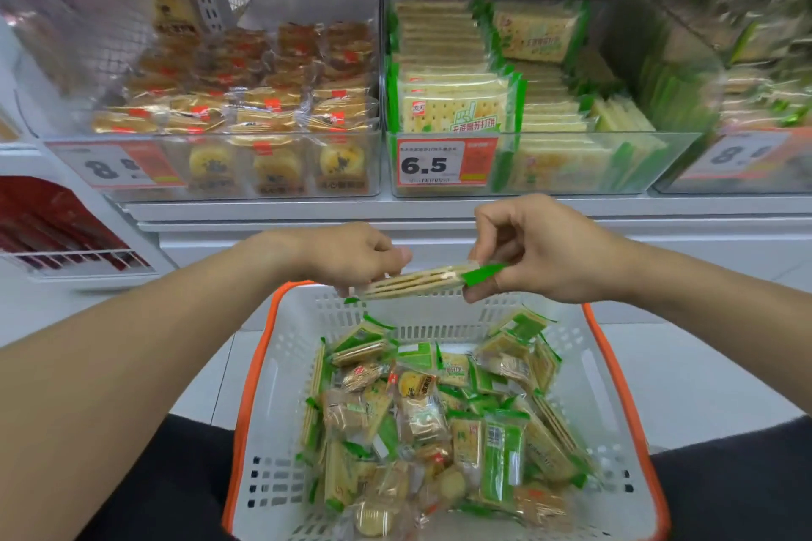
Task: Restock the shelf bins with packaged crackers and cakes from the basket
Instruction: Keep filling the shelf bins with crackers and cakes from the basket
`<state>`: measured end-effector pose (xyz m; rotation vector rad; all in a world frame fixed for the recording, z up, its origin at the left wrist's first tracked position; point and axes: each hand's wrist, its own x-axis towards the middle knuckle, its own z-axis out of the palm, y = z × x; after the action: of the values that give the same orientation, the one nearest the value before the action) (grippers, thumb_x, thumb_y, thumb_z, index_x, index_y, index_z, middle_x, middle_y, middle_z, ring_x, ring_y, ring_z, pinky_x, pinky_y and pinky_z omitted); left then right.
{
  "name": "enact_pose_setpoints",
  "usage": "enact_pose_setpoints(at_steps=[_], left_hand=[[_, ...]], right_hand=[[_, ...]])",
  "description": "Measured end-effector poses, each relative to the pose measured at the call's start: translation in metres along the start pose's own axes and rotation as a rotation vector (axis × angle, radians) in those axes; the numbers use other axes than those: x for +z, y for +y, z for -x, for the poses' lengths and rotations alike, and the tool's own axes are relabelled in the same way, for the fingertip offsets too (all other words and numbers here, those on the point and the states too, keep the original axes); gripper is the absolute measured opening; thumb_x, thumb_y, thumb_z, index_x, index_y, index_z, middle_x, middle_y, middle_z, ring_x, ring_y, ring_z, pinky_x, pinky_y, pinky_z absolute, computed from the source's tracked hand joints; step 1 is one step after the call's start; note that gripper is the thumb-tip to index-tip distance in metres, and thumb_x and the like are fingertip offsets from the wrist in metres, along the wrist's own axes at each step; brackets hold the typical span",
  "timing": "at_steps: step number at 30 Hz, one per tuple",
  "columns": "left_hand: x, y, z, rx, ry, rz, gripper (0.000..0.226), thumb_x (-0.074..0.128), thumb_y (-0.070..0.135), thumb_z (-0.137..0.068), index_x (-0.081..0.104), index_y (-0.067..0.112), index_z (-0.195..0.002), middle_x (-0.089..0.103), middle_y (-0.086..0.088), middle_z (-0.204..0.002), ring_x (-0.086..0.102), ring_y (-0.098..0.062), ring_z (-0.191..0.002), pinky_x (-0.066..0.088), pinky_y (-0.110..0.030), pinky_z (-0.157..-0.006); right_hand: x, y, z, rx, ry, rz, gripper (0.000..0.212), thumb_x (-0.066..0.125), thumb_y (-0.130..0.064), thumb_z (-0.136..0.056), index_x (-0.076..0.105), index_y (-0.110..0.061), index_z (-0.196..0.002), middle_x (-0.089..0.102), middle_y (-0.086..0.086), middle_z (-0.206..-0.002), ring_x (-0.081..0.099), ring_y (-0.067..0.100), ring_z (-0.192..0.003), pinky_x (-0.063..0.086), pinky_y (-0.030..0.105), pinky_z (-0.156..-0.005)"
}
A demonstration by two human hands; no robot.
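Crackers, one packet (417, 280), green-ended wrapper, held flat and level above the far rim of the basket (615, 400). Left hand (351, 253) pinches its left end between thumb and fingertips; right hand (540, 246) pinches the green right end the same way. Both hands are clamped on this one packet, which spans the gap between them.

Basket: white slotted plastic with orange rim, sits low in front of the person, between dark-clothed legs. Contents: a loose heap of green cracker packets (501, 457) mixed with clear-wrapped round cakes (373, 518), lying at all angles.

Shelf (307, 211): white, behind the hands, carrying clear bins side by side.
- Middle bin (571, 163): green cracker packets standing in rows, the right rear part less full; price tag (444, 163) reading 6.5 on its front.
- Left bin (219, 163): round cakes in clear wrappers with red labels, stacked; price tag blurred.
- Right bin (747, 101): contents blurred.
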<state>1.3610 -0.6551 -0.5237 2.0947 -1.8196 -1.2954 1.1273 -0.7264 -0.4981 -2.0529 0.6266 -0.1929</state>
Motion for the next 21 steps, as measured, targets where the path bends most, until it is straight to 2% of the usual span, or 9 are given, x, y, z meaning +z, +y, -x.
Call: enact_pose_setpoints(at_steps=[1,3,5,7,11,14,16,19,21], left_hand=[[-0.001,0.000,0.002,-0.049,-0.064,0.086,0.049,0.037,0.051,-0.104,0.067,0.013,-0.101,0.069,-0.007,-0.092,0.068,-0.022,-0.078,0.055,-0.030,-0.066],[-0.006,0.002,0.004,-0.100,-0.204,0.337,0.060,0.032,0.054,-0.104,0.068,0.005,-0.106,0.073,-0.018,-0.095,0.071,-0.030,-0.078,0.056,-0.034,-0.064],[-0.012,0.008,0.007,-0.024,-0.231,0.456,0.060,0.033,0.051,-0.104,0.067,0.002,-0.103,0.072,-0.018,-0.084,0.067,-0.028,-0.068,0.049,-0.029,-0.056],[-0.016,0.016,0.007,0.072,-0.107,0.477,0.056,0.039,0.047,-0.104,0.067,-0.002,-0.102,0.066,-0.016,-0.074,0.058,-0.023,-0.059,0.039,-0.027,-0.051],[-0.018,0.022,0.008,0.214,0.149,0.411,0.066,0.048,0.051,-0.098,0.060,-0.013,-0.091,0.059,-0.021,-0.070,0.049,-0.023,-0.050,0.034,-0.027,-0.049],[-0.015,0.020,0.008,0.268,0.297,0.296,0.068,0.053,0.054,-0.094,0.048,-0.011,-0.076,0.041,-0.012,-0.061,0.036,-0.017,-0.050,0.028,-0.020,-0.046],[-0.014,0.019,0.009,0.283,0.314,0.283,0.063,0.055,0.049,-0.096,0.047,-0.009,-0.074,0.039,-0.010,-0.060,0.035,-0.015,-0.050,0.029,-0.019,-0.047],[-0.012,0.025,0.012,0.307,0.306,0.303,0.049,0.058,0.043,-0.097,0.048,0.003,-0.069,0.035,-0.008,-0.058,0.032,-0.013,-0.047,0.030,-0.017,-0.047],[-0.011,0.030,0.016,0.306,0.287,0.355,0.051,0.060,0.045,-0.094,0.049,0.003,-0.069,0.035,-0.012,-0.059,0.035,-0.017,-0.050,0.032,-0.019,-0.049]], right_hand=[[-0.004,0.002,0.002,-0.042,0.033,-0.009,0.031,0.089,-0.004,-0.069,0.058,-0.009,-0.074,0.076,0.008,-0.084,0.076,0.017,-0.080,0.062,0.038,-0.077],[-0.012,0.006,0.005,-0.130,0.092,0.049,0.030,0.088,-0.005,-0.071,0.060,-0.018,-0.072,0.076,0.002,-0.086,0.075,0.012,-0.082,0.061,0.030,-0.079],[-0.018,0.008,0.007,-0.182,0.140,0.147,0.034,0.088,-0.005,-0.072,0.060,-0.024,-0.072,0.075,-0.005,-0.085,0.073,0.005,-0.083,0.059,0.024,-0.079],[-0.025,0.010,0.007,-0.158,0.153,0.290,0.037,0.087,-0.001,-0.073,0.060,-0.026,-0.075,0.074,-0.011,-0.087,0.070,0.001,-0.085,0.058,0.024,-0.080],[-0.042,0.007,0.010,0.006,0.000,0.551,0.027,0.079,-0.012,-0.084,0.065,-0.031,-0.098,0.066,-0.022,-0.097,0.062,-0.007,-0.091,0.051,0.018,-0.082],[-0.048,0.004,0.010,0.019,0.075,0.577,0.022,0.067,-0.017,-0.094,0.064,-0.032,-0.109,0.066,-0.022,-0.098,0.063,-0.005,-0.091,0.053,0.024,-0.086],[-0.046,0.003,0.008,0.027,0.118,0.570,0.021,0.062,-0.021,-0.097,0.063,-0.030,-0.117,0.067,-0.019,-0.104,0.061,-0.004,-0.096,0.052,0.022,-0.088],[-0.039,-0.001,0.007,0.046,0.087,0.432,0.036,0.063,-0.040,-0.095,0.054,-0.032,-0.129,0.063,-0.017,-0.116,0.060,-0.003,-0.104,0.050,0.020,-0.088],[-0.034,-0.005,0.008,0.155,0.026,0.358,0.067,0.064,-0.065,-0.078,0.045,-0.035,-0.135,0.060,-0.016,-0.119,0.063,-0.001,-0.102,0.053,0.027,-0.089]])
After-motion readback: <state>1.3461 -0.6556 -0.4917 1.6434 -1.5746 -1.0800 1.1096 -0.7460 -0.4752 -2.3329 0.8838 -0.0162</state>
